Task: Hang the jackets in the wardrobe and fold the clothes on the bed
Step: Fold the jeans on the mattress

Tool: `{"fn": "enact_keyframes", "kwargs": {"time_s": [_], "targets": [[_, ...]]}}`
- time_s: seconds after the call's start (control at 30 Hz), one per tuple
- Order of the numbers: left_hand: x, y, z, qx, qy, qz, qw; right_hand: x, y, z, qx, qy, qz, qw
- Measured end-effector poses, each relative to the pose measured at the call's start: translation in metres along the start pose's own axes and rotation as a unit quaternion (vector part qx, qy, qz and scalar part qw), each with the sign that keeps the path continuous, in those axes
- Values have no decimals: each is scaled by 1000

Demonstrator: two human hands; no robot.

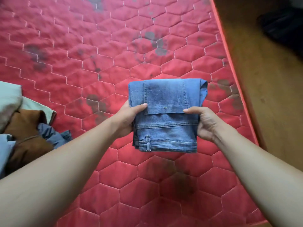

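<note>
1. Right now a folded pair of jeans (165,115) is held up in both hands over the near right part of the bed (82,46), a red quilted mattress with dark stains.
2. The left hand (127,119) grips the left edge of the jeans, its thumb lying on top of the denim and its fingers tucked underneath.
3. The right hand (205,123) grips the right edge the same way, thumb on top.
4. The jeans are folded into a compact square, with the waistband and a belt loop at the near edge.
5. A pile of clothes (27,128) lies at the left edge of the bed, well apart from the jeans: brown, blue-grey and pale pieces.
6. Beyond the right side of the bed is a wooden floor (262,79), with a dark blurred shape (285,28) on it.
</note>
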State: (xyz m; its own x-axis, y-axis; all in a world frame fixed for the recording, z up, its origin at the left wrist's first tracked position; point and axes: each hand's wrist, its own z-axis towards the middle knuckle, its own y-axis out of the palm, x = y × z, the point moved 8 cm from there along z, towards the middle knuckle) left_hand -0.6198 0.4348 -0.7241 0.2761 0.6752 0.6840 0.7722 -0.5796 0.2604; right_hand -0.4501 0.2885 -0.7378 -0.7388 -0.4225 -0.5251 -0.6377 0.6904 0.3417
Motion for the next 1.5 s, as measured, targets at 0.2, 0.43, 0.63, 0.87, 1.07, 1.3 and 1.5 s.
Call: {"fn": "enact_keyframes", "kwargs": {"time_s": [0.2,0.43,0.63,0.87,1.07,1.3,1.5], "targets": [[91,-6,-116,-5,2,8,1000,-56,74,-114,-16,-68,-83,994],[176,-13,-280,42,50,12,998,-107,181,-270,-78,-118,-142,980],[222,-35,-423,125,98,-3,987,-118,264,-372,-146,-133,-182,963],[223,-93,-567,245,155,-83,953,-101,383,-439,-252,-117,-258,925],[174,-172,-698,378,191,-156,892,-35,509,-479,-351,-86,-336,870],[75,-263,-863,526,213,-220,794,114,657,-535,-434,-60,-433,788],[-31,-333,-1006,607,211,-293,708,292,768,-608,-514,-3,-479,712]]}}
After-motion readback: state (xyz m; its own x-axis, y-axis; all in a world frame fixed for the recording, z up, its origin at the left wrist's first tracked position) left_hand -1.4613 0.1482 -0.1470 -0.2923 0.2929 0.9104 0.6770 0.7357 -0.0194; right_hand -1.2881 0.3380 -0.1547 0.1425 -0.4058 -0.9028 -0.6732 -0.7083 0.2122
